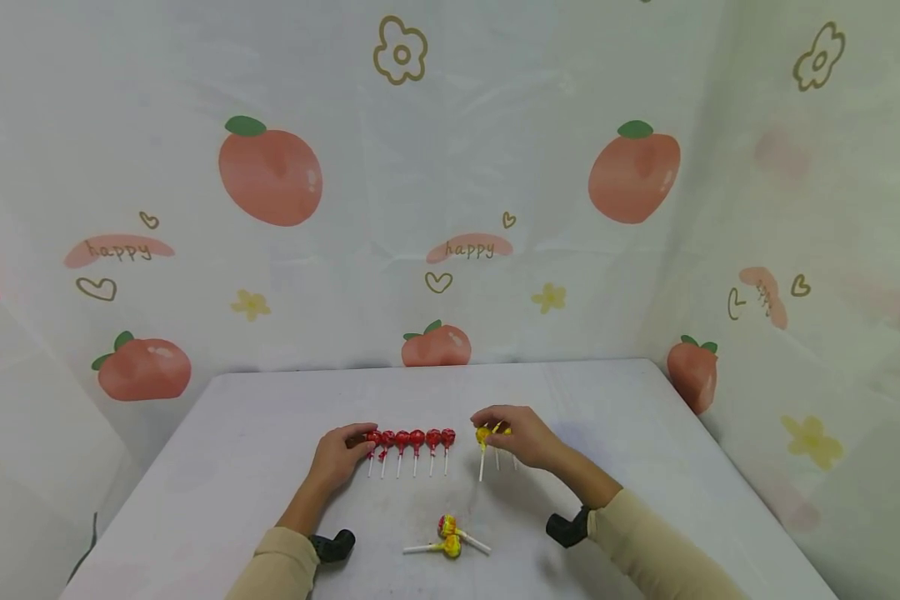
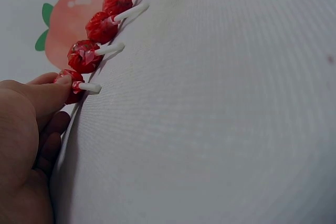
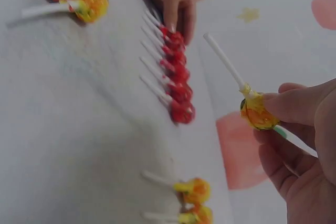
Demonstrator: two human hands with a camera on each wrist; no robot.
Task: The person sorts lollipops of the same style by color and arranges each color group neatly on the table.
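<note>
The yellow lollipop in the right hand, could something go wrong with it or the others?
The yellow lollipop might slip, since the right hand pinches only its candy end. That hand could also bump the two yellow lollipops lying close by. And the left hand, pinching the end red lollipop, could nudge the red row crooked.
</note>
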